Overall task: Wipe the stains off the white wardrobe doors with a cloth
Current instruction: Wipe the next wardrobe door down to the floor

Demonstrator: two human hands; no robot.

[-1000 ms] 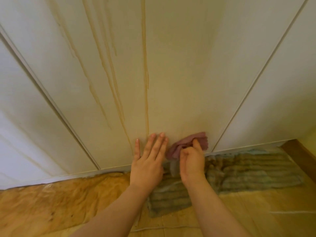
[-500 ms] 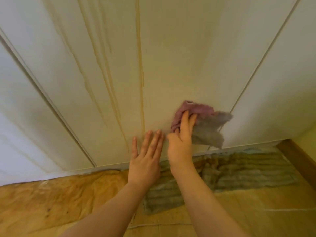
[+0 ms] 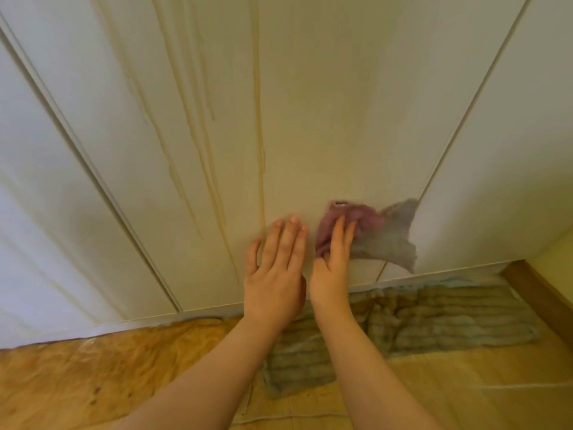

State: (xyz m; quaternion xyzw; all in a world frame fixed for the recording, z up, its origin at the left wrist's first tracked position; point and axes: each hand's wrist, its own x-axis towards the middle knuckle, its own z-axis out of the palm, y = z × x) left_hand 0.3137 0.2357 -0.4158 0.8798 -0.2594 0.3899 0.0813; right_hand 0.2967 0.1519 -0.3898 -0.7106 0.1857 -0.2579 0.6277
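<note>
Pinning cloth (image 3: 383, 235) to door (image 3: 313, 103) (spilling right), right hand (image 3: 331, 271) lies flat; left hand (image 3: 275, 274) flat.

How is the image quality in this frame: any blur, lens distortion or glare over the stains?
In the head view, the wide-angle lens splays the door seams outward, lighting is warm and soft with no glare, the cloth looks motion-smeared, and the left hand and drip stains are fairly sharp.

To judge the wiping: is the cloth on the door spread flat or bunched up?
Bunched up. The cloth lies crumpled in folds under the right hand pressing it on the wardrobe door; a grey corner hangs loose.
</note>
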